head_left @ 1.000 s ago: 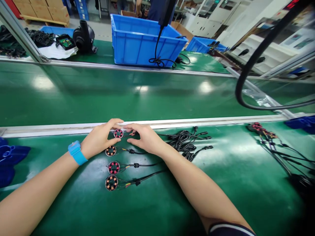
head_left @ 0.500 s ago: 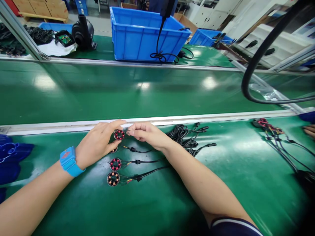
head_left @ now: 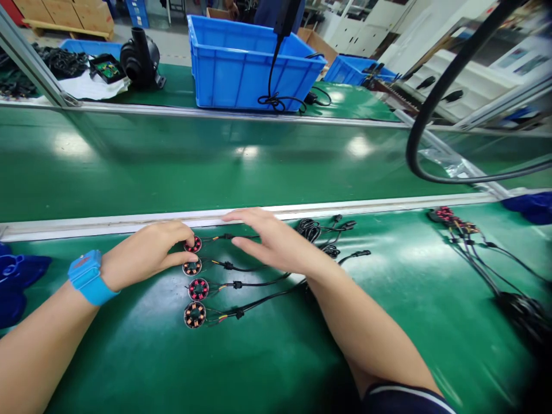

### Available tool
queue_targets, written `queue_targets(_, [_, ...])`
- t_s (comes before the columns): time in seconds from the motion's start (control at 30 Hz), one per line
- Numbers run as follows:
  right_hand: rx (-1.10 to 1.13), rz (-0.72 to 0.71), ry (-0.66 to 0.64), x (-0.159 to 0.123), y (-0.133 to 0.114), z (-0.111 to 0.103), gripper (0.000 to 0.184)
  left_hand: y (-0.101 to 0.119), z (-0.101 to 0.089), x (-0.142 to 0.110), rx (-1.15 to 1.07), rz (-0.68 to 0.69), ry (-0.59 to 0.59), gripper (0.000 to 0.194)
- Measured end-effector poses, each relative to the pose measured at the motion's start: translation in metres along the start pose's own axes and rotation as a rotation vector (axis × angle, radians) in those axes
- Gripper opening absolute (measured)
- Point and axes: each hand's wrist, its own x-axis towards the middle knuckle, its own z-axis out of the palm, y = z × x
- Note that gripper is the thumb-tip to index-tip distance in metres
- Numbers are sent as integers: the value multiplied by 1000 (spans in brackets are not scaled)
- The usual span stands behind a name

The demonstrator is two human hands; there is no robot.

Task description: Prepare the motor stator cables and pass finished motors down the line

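Several small round stators with red and copper windings lie in a column on the green mat, each trailing a black cable to the right. My left hand (head_left: 144, 253), with a blue watch on the wrist, pinches the top stator (head_left: 194, 244) between thumb and curled fingers, just above the second stator (head_left: 192, 267). The third stator (head_left: 198, 288) and the nearest stator (head_left: 195, 314) lie untouched. My right hand (head_left: 273, 241) hovers open, fingers stretched out flat, over the top stator's cable (head_left: 224, 236). A heap of black cables (head_left: 321, 238) lies behind that hand.
A pale rail (head_left: 107, 223) separates the mat from the green conveyor belt (head_left: 215, 161). Beyond stand a blue crate (head_left: 250, 63) and a black pump (head_left: 138, 57). More wired stators (head_left: 452, 221) lie at right, blue cloth (head_left: 17, 276) at left, and a black hose (head_left: 426, 121) hangs upper right.
My left hand has drawn the top stator left and set it down in line with the others. My right hand has let go of its cable end and opened flat.
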Motion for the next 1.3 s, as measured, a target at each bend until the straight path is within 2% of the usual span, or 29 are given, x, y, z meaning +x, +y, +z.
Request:
queue_targets(0.1, [-191,63,10,-26,14,-42,18,2,3,-1,28,-11,1,32])
queue_targets(0.2, [-247,211,-12,-61,44,-62,26,4,6,-1,48,-39,-6,28])
queue_targets(0.3, [-154,388,4,-96,70,-60,33,8,7,-1,41,-54,-13,25])
queue_targets(0.37, [-121,471,21,-117,79,-53,37,10,7,-1,22,-50,-21,23])
queue_targets(0.47, [-161,501,71,-140,82,-45,41,14,5,-1,16,-54,-42,25])
queue_targets(0.57, [-175,500,116,-151,83,-42,40,18,6,0,37,-60,-56,27])
queue_targets(0.7, [-181,471,184,-153,84,-40,28,20,8,-2,65,-54,-48,24])
queue_targets(0.83, [-216,388,374,-146,70,-40,21,24,7,-7,111,-28,-4,22])
queue_targets(1.0, [-230,130,649,-125,15,-48,2,31,-4,-10,143,58,106,20])
queue_targets(1.1, [-228,18,833,-111,-20,-56,11,32,-2,-6,162,113,186,23])
queue_targets(1.13, [-224,6,854,-106,-28,-58,12,32,2,-4,170,121,212,23])
queue_targets(1.2, [-233,8,781,-97,-34,-57,10,30,11,0,179,119,241,22])
queue_targets(1.3, [-307,36,505,-80,-21,-41,7,28,25,5,199,100,237,17])
